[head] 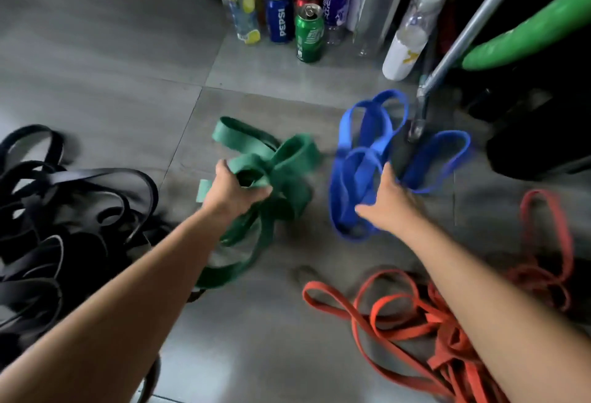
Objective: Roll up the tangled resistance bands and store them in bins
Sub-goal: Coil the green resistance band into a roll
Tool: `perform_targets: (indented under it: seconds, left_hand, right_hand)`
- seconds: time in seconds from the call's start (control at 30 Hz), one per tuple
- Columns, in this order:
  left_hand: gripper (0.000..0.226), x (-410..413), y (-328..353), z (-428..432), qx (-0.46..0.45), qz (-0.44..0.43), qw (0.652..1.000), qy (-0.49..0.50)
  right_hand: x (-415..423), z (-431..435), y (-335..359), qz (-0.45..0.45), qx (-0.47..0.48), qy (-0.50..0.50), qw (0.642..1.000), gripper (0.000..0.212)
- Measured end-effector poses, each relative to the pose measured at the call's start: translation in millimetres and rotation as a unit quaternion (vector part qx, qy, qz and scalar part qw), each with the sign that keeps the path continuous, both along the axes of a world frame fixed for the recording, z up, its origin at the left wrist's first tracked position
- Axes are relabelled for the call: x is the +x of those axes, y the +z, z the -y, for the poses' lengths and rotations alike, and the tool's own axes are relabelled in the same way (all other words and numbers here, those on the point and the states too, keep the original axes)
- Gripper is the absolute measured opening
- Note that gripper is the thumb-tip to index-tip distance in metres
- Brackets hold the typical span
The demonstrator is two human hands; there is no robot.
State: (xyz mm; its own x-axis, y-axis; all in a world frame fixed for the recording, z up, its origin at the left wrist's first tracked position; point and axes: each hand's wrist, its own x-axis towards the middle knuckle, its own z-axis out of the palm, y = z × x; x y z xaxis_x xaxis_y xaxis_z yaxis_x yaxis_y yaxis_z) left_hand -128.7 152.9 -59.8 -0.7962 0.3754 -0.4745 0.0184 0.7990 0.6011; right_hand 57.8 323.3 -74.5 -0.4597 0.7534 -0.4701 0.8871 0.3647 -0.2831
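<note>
You're still at the untangling stage, I judge: your left hand is clenched round the knotted middle of the green band, while your right hand reaches into the loops of the blue band, where blur hides whether it grasps them. Next you'll need to free one band and wind it flat. Black bands lie left of your left arm and red bands under your right, all on a grey tiled floor. Bottles and cans stand beyond both hands.
</note>
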Motion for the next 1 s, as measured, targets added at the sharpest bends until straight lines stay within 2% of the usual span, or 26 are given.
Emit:
perform_targets:
  seconds: [0.07, 0.17, 0.23, 0.3, 0.37, 0.4, 0.47, 0.53, 0.6, 0.7, 0.83, 0.87, 0.93, 1.0]
  left_hand:
    - [0.088, 6, -23, 11, -0.011, -0.022, 1.000, -0.019]
    - [0.094, 12, -36, 15, -0.055, -0.058, 0.995, -0.063]
    - [0.098, 21, -32, 13, -0.093, -0.132, 0.983, -0.088]
    - [0.091, 33, -26, 10, -0.091, -0.253, 0.951, -0.152]
    - [0.078, 45, -25, 5, -0.089, -0.304, 0.909, -0.272]
    - [0.075, 53, -27, 4, -0.117, -0.302, 0.882, -0.341]
    - [0.076, 68, -33, 3, -0.183, -0.298, 0.821, -0.451]
    - [0.080, 79, -40, 2, -0.214, -0.284, 0.793, -0.495]
    - [0.081, 83, -45, -1, -0.237, -0.253, 0.787, -0.511]
    - [0.078, 91, -49, -3, -0.259, -0.221, 0.778, -0.528]
    - [0.068, 95, -58, 3, -0.295, -0.228, 0.749, -0.548]
    - [0.065, 93, -59, 4, -0.299, -0.241, 0.757, -0.529]
    - [0.057, 84, -61, 5, -0.295, -0.269, 0.795, -0.456]
    - [0.047, 68, -60, 5, -0.306, -0.278, 0.821, -0.394]
  right_hand:
    - [12, 11, -22, 0.049, -0.028, 0.017, 0.998, 0.095]
    - [18, 15, -33, 0.096, -0.049, 0.036, 0.993, 0.066]
    - [19, 16, -31, 0.082, -0.018, 0.044, 0.995, 0.060]
    - [19, 21, -24, -0.009, 0.074, 0.051, 0.996, 0.061]
    - [15, 32, -20, -0.099, 0.174, 0.112, 0.973, 0.059]
    - [13, 39, -20, -0.096, 0.192, 0.151, 0.965, 0.057]
    - [11, 56, -23, -0.002, 0.144, 0.228, 0.963, 0.057]
    - [16, 61, -31, 0.100, 0.109, 0.292, 0.945, 0.048]
    - [27, 51, -35, 0.134, 0.117, 0.329, 0.927, 0.033]
    - [44, 28, -37, 0.092, 0.190, 0.358, 0.910, 0.035]
    - [61, -13, -27, 0.122, 0.270, 0.231, 0.927, 0.014]
    - [65, -21, -28, 0.133, 0.278, 0.208, 0.929, 0.017]
    - [71, -27, -28, 0.142, 0.280, 0.202, 0.928, 0.024]
    - [72, -20, -30, 0.119, 0.267, 0.212, 0.932, 0.033]
